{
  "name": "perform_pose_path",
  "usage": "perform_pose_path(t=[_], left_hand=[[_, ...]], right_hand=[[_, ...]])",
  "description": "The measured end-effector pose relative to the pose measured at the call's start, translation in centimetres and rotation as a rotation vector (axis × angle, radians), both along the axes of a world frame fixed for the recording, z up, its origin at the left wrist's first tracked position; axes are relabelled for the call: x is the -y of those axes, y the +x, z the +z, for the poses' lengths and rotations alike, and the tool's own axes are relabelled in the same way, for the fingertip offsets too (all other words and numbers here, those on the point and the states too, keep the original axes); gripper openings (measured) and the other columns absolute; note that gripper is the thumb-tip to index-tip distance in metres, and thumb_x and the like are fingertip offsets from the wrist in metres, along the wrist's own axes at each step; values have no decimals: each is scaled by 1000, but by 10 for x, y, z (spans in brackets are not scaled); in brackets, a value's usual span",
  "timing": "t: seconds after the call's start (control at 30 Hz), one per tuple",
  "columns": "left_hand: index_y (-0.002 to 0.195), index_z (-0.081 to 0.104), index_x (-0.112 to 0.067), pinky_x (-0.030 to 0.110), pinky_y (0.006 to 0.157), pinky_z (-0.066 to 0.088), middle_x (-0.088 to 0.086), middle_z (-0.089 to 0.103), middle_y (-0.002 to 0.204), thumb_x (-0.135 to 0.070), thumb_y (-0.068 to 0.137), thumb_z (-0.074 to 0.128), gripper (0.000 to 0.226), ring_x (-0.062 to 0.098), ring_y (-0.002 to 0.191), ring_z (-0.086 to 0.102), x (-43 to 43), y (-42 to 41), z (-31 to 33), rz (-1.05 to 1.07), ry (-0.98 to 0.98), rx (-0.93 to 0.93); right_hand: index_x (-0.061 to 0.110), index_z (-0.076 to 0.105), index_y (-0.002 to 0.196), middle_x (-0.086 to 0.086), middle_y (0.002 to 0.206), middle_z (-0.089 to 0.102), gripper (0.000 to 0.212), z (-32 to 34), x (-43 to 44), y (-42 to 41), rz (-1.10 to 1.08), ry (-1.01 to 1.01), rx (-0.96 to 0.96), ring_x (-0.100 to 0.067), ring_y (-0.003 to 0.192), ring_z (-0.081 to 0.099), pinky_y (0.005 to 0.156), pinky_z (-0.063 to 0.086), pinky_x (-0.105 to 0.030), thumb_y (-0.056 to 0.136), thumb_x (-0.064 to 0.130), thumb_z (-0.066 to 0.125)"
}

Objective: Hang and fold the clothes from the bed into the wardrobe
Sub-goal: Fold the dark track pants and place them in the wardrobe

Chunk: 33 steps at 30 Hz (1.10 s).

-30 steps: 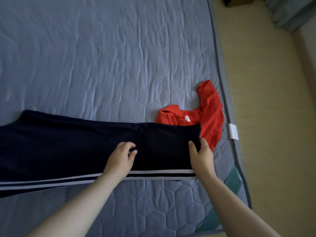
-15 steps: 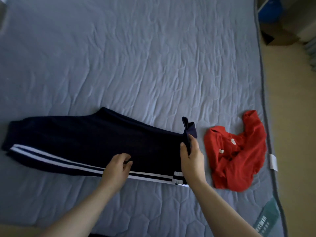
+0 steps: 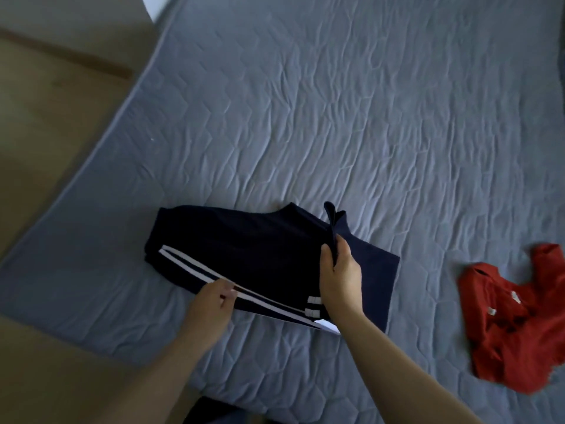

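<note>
Dark navy trousers [image 3: 244, 249] with two white side stripes lie partly folded on the blue quilted bed [image 3: 336, 117]. My right hand [image 3: 339, 276] grips one end of the trousers, lifted and carried over the rest of the fabric. My left hand [image 3: 214, 298] pinches the near striped edge at the fold. A crumpled red garment [image 3: 516, 325] lies on the bed to the right, apart from both hands.
The bed's left edge [image 3: 101, 139] runs diagonally, with tan wooden floor [image 3: 46, 117] beyond it at the left and near left. A small white label [image 3: 327, 324] pokes out under the trousers' near edge. No wardrobe is in view.
My right hand has carried the trouser end leftward over the rest, so the garment is now about half as long. The view swung left, putting the red garment at the far right.
</note>
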State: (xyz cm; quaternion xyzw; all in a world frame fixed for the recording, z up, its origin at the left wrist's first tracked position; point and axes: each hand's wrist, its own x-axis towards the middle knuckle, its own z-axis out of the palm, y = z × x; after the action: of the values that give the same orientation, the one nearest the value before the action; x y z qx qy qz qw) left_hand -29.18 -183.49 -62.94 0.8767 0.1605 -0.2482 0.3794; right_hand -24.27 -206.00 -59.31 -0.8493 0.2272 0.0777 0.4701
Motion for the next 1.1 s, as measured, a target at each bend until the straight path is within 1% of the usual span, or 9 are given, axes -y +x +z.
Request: perform_pose_path(t=[0.17, 0.27, 0.37, 0.43, 0.53, 0.63, 0.77, 0.9, 1.1], left_hand=[[116, 60, -17, 6, 68, 35, -3, 58, 110, -26, 100, 44, 24, 6, 90, 53, -46, 8, -7, 41, -28, 42], [117, 59, -16, 8, 70, 37, -2, 59, 112, -25, 101, 42, 26, 6, 90, 53, -72, 10, -15, 47, -32, 13], [118, 58, -16, 4, 63, 35, -2, 59, 109, -24, 100, 43, 25, 0, 83, 50, -108, 21, -20, 49, -36, -1], [120, 58, -15, 6, 63, 34, -2, 60, 110, -24, 100, 43, 26, 3, 87, 52, -131, 24, -21, 38, -38, -25], [117, 59, -16, 3, 63, 34, -5, 60, 106, -22, 100, 43, 24, 0, 83, 51, -168, 35, -24, -1, -44, -42], [116, 61, -15, 15, 75, 36, -3, 61, 106, -21, 99, 46, 23, 9, 91, 54, -204, 53, -25, 27, -31, -53], [104, 63, -11, 25, 76, 41, 4, 67, 99, -22, 96, 52, 18, 21, 94, 61, -241, 71, -29, 13, 19, -48], [91, 58, -9, 33, 82, 44, 9, 68, 97, -17, 95, 52, 11, 27, 94, 63, -266, 80, -41, 42, -25, -69], [91, 61, -12, 20, 68, 33, 0, 65, 93, -14, 95, 49, 13, 15, 86, 58, -283, 79, -65, 61, -63, -64]], right_hand=[[23, 54, 127, 11, 77, 65, 31, -4, -54, 7, 58, -17, 20, 3, 72, 61, 57, 49, -14, 100, 33, 44], [20, 50, 134, 11, 81, 65, 37, -8, -88, 14, 90, -27, 4, 1, 71, 61, 57, 46, -10, 101, 33, 44], [18, 49, 137, 10, 86, 65, 39, -13, -131, 23, 109, -51, 7, -1, 74, 61, 61, 45, -13, 101, 33, 42], [17, 50, 135, 9, 85, 65, 37, -16, -160, 28, 108, -60, -9, -4, 75, 61, 62, 47, -17, 101, 31, 43], [17, 48, 138, 3, 86, 66, 39, -19, -200, 41, 101, -94, -14, -12, 75, 63, 65, 51, -28, 101, 30, 43], [17, 41, 143, -4, 88, 67, 44, -27, -238, 56, 141, -140, -74, -19, 78, 63, 67, 49, -31, 101, 31, 42], [17, 29, 149, -8, 95, 67, 51, -45, -276, 64, 233, -229, -199, -24, 83, 63, 67, 46, -31, 102, 32, 39], [16, 17, 153, -10, 102, 67, 56, -71, -308, 71, 322, -343, -340, -27, 88, 64, 64, 42, -30, 103, 30, 37], [12, 14, 154, -12, 102, 67, 59, -103, -335, 78, 314, -346, -377, -28, 86, 62, 63, 38, -30, 102, 28, 38]])
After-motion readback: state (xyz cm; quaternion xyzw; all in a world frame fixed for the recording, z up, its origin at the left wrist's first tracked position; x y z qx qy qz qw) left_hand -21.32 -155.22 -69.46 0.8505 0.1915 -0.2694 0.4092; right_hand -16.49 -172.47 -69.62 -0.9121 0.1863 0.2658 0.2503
